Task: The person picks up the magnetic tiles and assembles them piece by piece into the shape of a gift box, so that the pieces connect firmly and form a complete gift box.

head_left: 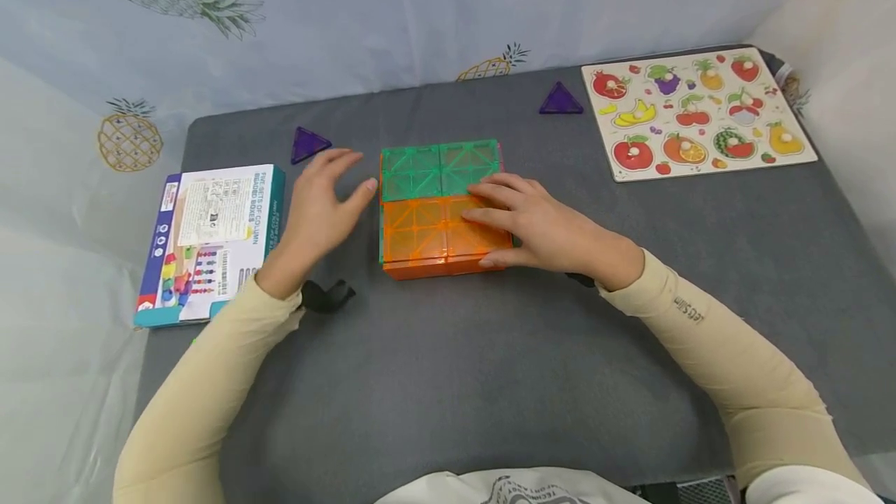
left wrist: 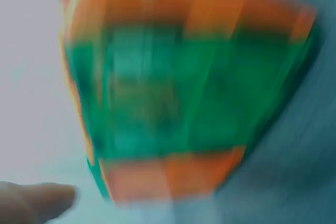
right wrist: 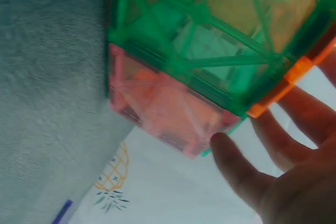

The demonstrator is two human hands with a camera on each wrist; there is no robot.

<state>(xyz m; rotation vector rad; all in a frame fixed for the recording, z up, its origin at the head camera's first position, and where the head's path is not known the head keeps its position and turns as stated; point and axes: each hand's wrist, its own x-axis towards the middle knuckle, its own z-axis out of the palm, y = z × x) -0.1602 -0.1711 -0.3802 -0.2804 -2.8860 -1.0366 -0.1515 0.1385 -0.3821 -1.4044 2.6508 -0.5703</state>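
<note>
A box built of see-through magnetic tiles point(head_left: 413, 233) stands at the middle of the table, with two green tiles on top at the back and two orange ones in front. My right hand point(head_left: 549, 228) rests on its right side, fingers spread over the orange top and the front corner. A pink side tile point(right wrist: 163, 106) shows near the fingertips in the right wrist view. To the left of the box my left hand point(head_left: 315, 208) hovers apart from it, thumb and fingers spread and holding nothing. The left wrist view is blurred; green tiles point(left wrist: 157, 93) and a fingertip show there.
Two purple triangle tiles lie behind, one on the left point(head_left: 308, 145) and another on the right point(head_left: 561, 99). A wooden fruit puzzle board point(head_left: 668, 127) is at the back right. The beaded-column toy carton point(head_left: 210, 243) sits on the left, near the left forearm.
</note>
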